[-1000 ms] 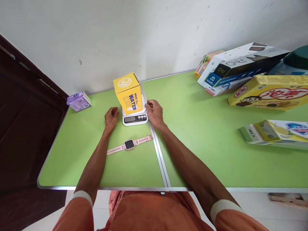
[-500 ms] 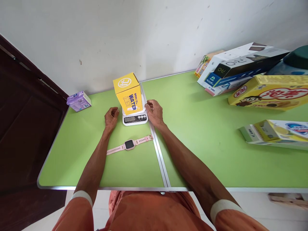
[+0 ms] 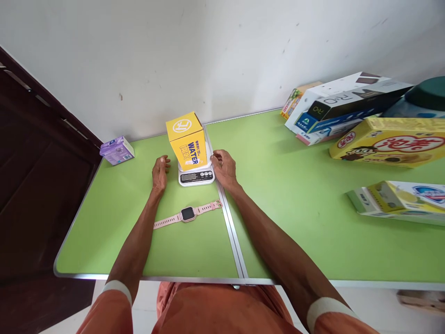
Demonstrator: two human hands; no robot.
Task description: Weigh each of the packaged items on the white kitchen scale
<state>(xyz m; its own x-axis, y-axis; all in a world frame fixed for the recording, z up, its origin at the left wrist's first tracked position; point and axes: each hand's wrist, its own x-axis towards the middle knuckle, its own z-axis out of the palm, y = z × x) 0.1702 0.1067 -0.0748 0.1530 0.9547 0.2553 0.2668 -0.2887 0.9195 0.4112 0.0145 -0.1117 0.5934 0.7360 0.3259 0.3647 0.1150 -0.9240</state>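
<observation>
A white kitchen scale (image 3: 196, 178) with a dark display stands on the green table. On it rests a yellow box (image 3: 189, 147) printed with WATER, set at a slight angle. My left hand (image 3: 160, 174) lies on its side to the left of the scale, apart from it, fingers loosely bent and holding nothing. At the scale's right edge is my right hand (image 3: 224, 168), its fingers loosely curved and apart; the fingertips seem to touch the edge. Between my forearms lies a pink smartwatch (image 3: 188, 214) with its strap laid out flat.
A purple box (image 3: 117, 150) sits at the back left. Several boxes (image 3: 347, 107) lean together at the back right, with a yellow carton (image 3: 389, 141) before them and a yellow-white carton (image 3: 399, 199) nearer. A metal seam (image 3: 232, 236) crosses the table; a wall rises behind.
The whole view has shifted slightly, so everything sits a little lower. My left hand's fingers have turned and loosened a little. The right hand, box and scale stay together as before.
</observation>
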